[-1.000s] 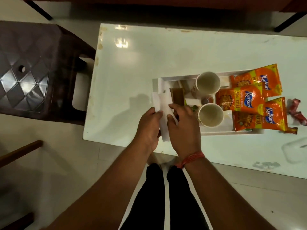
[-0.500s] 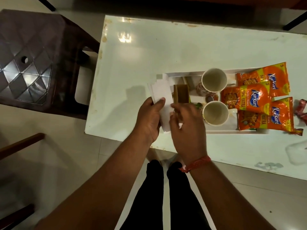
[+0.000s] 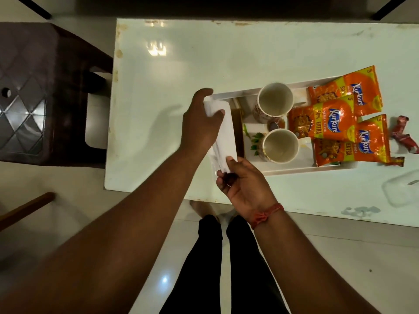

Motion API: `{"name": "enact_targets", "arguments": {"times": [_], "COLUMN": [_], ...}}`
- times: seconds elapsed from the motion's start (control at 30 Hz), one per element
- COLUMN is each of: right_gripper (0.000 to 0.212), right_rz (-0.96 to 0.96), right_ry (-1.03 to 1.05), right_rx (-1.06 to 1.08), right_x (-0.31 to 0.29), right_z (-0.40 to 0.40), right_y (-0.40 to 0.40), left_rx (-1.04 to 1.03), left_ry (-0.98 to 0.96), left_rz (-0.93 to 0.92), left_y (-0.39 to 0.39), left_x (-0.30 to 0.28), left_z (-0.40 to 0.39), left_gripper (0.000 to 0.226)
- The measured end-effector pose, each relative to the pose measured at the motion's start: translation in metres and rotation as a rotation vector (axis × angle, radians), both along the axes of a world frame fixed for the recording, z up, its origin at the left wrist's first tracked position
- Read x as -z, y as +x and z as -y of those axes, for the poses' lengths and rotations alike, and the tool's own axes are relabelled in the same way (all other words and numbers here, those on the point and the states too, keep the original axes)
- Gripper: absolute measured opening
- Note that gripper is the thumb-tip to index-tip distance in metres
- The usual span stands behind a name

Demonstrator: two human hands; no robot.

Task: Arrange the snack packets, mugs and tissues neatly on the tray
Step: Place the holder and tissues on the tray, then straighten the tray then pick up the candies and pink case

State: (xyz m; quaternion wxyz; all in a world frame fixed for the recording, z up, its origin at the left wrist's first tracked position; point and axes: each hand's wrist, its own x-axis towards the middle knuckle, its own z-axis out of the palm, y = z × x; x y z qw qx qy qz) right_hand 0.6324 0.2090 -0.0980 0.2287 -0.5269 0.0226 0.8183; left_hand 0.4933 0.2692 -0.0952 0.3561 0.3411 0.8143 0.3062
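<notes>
A white tray (image 3: 292, 170) lies on the white table (image 3: 204, 62). Two empty mugs stand in it, one at the back (image 3: 275, 102) and one at the front (image 3: 280, 146). Three orange snack packets (image 3: 326, 121) overlap at the tray's right end. A stack of white tissues (image 3: 226, 134) lies along the tray's left end. My left hand (image 3: 200, 121) grips the stack's far end, with fingers curled round it. My right hand (image 3: 246, 186) pinches the stack's near end between thumb and fingers. A brown block (image 3: 238, 123) shows just right of the tissues.
A red wrapper (image 3: 402, 134) lies on the table right of the tray. A clear lid-like thing (image 3: 401, 189) sits near the table's front right edge. A dark plastic chair (image 3: 40, 91) stands left of the table. My legs are below the front edge.
Both hands have spread apart along the tissue stack: the left hand moved to its far end, the right hand to its near end. The stack now lies lengthwise over the tray's left end.
</notes>
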Motion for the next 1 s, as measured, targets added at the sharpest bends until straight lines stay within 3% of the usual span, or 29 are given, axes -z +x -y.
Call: {"name": "enact_targets", "arguments": {"times": [0.17, 0.3, 0.47, 0.7, 0.8, 0.9, 1.0], "right_gripper": [0.016, 0.020, 0.007, 0.013, 0.013, 0.010, 0.009], "right_rz": [-0.042, 0.002, 0.076, 0.238, 0.380, 0.622, 0.861], "right_ry": [-0.202, -0.259, -0.264, -0.221, -0.122, 0.128, 0.427], "right_rx": [0.245, 0.319, 0.309, 0.121, -0.026, -0.187, -0.234], "right_x": [0.012, 0.022, 0.031, 0.032, 0.021, 0.004, -0.014], "right_z": [-0.005, -0.009, -0.014, -0.010, -0.007, -0.003, -0.004], "right_y": [-0.001, -0.004, -0.004, 0.003, 0.014, 0.030, 0.053], "left_rx": [0.282, 0.406, 0.454, 0.435, 0.353, 0.271, 0.201], "left_ry": [-0.020, -0.067, -0.125, -0.168, -0.071, 0.152, 0.202], "left_rz": [-0.171, -0.257, -0.259, -0.200, -0.239, -0.271, -0.081], "left_y": [0.007, 0.011, 0.012, 0.016, 0.019, 0.030, 0.059], "left_x": [0.019, 0.033, 0.045, 0.046, 0.039, 0.020, 0.004], "left_z": [-0.028, -0.036, -0.046, -0.045, -0.036, -0.016, 0.010], "left_gripper": [0.039, 0.037, 0.043, 0.039, 0.036, 0.030, 0.027]}}
